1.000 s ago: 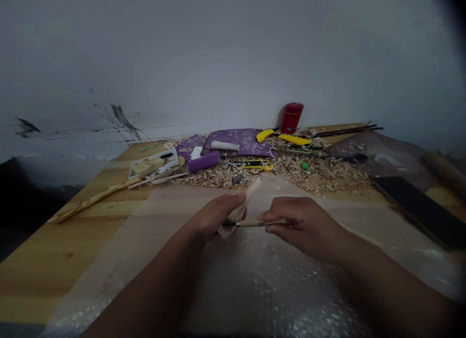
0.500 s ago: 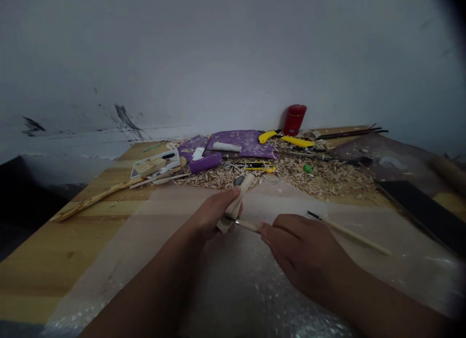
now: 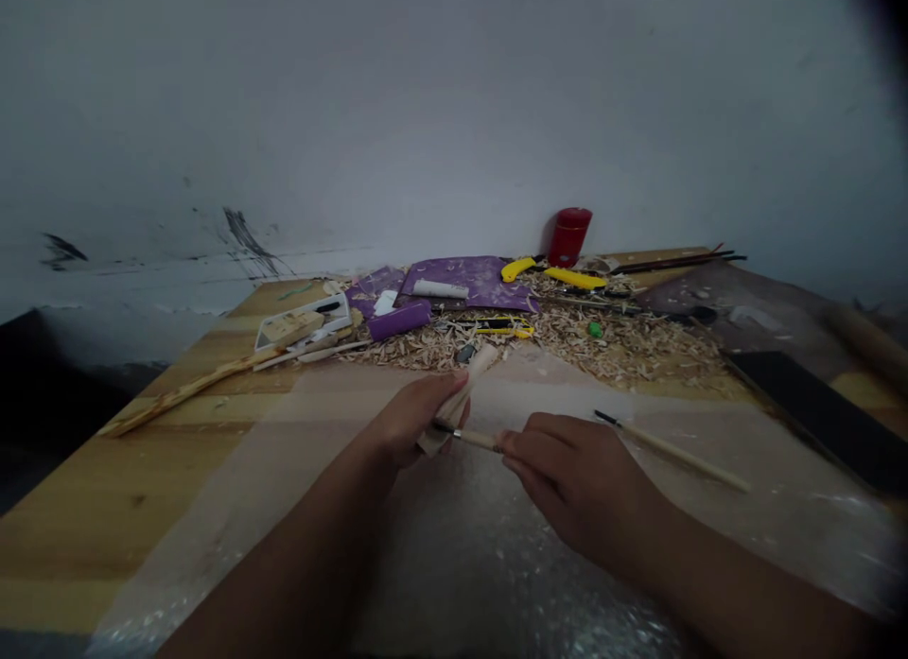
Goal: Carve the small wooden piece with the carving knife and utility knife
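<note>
Right hand (image 3: 574, 484) edges closer | my left hand (image 3: 415, 423) clenched on wood piece (image 3: 464, 390) | right pinches carving tool (image 3: 474, 439) — mid-cut, I judge | next stroke needs steady pressure.

Wood table (image 3: 85, 508) w/ plastic sheet (image 3: 284, 451), shavings (image 3: 624, 338), prob. a brush (image 3: 673, 451).

A small home woodcarving workshop: pale curled wood shavings (image 3: 617, 342) heaped on a yellow wooden worktable (image 3: 85, 508), yellow-handled utility knives (image 3: 576, 278), rough carved sticks (image 3: 191, 387) against a bare white wall (image 3: 426, 120)
</note>
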{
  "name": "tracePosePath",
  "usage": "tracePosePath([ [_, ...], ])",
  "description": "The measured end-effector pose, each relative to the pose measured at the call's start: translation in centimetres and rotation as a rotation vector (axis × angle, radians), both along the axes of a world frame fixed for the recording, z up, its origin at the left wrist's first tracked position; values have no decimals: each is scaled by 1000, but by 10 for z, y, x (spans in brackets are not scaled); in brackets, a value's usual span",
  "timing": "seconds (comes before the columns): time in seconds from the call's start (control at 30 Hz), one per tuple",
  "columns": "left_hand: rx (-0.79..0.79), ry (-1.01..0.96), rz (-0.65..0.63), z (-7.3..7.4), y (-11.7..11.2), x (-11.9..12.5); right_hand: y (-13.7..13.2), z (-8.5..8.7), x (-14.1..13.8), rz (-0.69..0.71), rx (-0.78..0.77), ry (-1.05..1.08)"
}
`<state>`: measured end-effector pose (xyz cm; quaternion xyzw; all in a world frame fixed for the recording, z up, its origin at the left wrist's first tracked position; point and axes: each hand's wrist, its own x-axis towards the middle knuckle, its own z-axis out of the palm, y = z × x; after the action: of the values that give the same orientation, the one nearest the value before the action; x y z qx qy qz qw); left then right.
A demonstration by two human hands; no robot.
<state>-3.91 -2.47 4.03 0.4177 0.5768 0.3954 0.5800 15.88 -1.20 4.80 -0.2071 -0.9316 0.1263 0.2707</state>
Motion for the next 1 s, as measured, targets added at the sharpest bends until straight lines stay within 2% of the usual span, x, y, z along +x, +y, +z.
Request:
tracePosePath([
  [0.1,0,-16,13,0,0,1,3,-3,-1,18,-80,56],
  [0.2,11,-22,21,1,0,2,5,-5,-2,22,-92,38],
  [0.33,19,-14,27,3,0,1,9,-7,-3,45,66,6],
  [0.43,100,54,-42,4,0,1,14,-6,-2,78,226,14],
  [0.5,87,58,-76,5,-1,2,19,-6,-2,102,269,20],
  [0.57,40,9,-71,4,-1,2,25,-5,0,125,241,39],
  [0.73,22,-68,-25,2,2,-6,44,-7,8,217,38,125],
  [0.77,18,-83,-21,2,3,-8,48,-9,9,189,-28,169],
  [0.83,27,-107,-38,2,3,-10,54,-14,9,40,-216,312],
  [0.9,36,-85,-125,4,1,-8,58,-18,6,-132,-443,461],
  [0.93,30,-56,-199,6,0,-6,59,-20,4,-175,-549,500],
  [1.0,8,25,-365,9,-3,-1,60,-23,-1,-160,-699,486],
])
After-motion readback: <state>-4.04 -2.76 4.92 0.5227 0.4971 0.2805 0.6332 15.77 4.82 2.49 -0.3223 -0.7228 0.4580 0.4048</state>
